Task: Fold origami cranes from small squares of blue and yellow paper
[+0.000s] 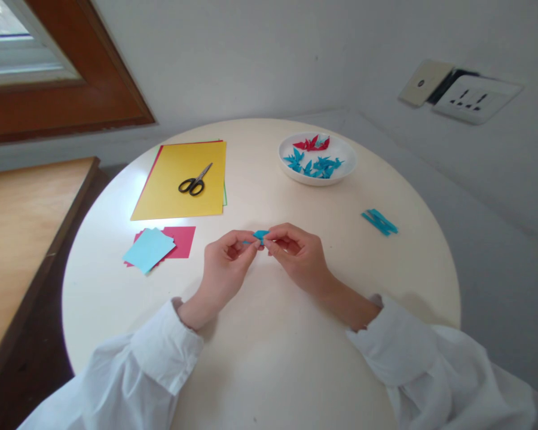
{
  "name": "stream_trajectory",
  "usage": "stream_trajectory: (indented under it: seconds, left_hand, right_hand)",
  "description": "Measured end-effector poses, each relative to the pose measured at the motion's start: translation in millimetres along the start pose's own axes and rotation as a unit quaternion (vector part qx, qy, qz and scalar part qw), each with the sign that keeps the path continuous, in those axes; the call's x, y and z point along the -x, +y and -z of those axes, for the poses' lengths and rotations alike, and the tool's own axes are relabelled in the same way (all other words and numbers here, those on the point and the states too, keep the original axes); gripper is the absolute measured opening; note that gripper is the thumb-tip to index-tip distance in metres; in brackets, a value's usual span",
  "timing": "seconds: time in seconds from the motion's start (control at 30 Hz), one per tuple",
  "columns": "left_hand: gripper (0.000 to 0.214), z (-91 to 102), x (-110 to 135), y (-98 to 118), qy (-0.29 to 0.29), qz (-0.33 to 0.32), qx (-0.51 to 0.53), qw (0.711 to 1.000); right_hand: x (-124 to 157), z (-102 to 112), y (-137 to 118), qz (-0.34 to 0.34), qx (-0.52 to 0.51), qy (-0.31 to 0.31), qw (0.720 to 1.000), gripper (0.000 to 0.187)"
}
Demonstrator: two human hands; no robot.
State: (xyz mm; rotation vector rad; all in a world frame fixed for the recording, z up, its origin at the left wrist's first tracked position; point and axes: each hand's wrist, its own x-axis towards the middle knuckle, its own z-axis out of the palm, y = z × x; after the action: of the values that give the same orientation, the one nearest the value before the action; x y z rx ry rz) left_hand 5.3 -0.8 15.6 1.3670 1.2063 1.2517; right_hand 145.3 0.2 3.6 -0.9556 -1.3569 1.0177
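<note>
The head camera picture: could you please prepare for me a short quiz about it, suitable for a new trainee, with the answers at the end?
1. True or false: the black-handled metal scissors lie on the large yellow paper sheet.

2. What do the left hand and the right hand hold between them?
A) a red paper square
B) a small folded piece of blue paper
C) a long pencil

3. Fill in the missing word: the folded blue paper figures lie in a round white ____.

Key: 1. True. 2. B. 3. Dish.
</note>
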Motion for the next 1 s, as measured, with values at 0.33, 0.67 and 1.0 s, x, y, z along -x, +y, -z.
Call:
stream_trajectory:
  seconds: [0.33, 0.67, 1.0]
  left_hand:
    - [0.006, -2.4, 0.0, 2.7, 0.008, 0.006, 0.009, 1.0]
    - [0.006, -2.5, -0.6, 2.7, 0.01, 0.004, 0.011, 1.0]
    - [0.008, -2.9, -1.5, 2.9, 0.017, 0.006, 0.012, 1.0]
  right_hand:
    - [0.5, -1.0, 1.9, -0.007, 0.006, 0.014, 1.0, 0.012]
    - [0.1, -1.3, 0.9, -0.015, -0.001, 0.019, 1.0, 0.011]
    - [0.7, -2.8, 0.7, -0.026, -0.02, 0.029, 0.999, 0.009]
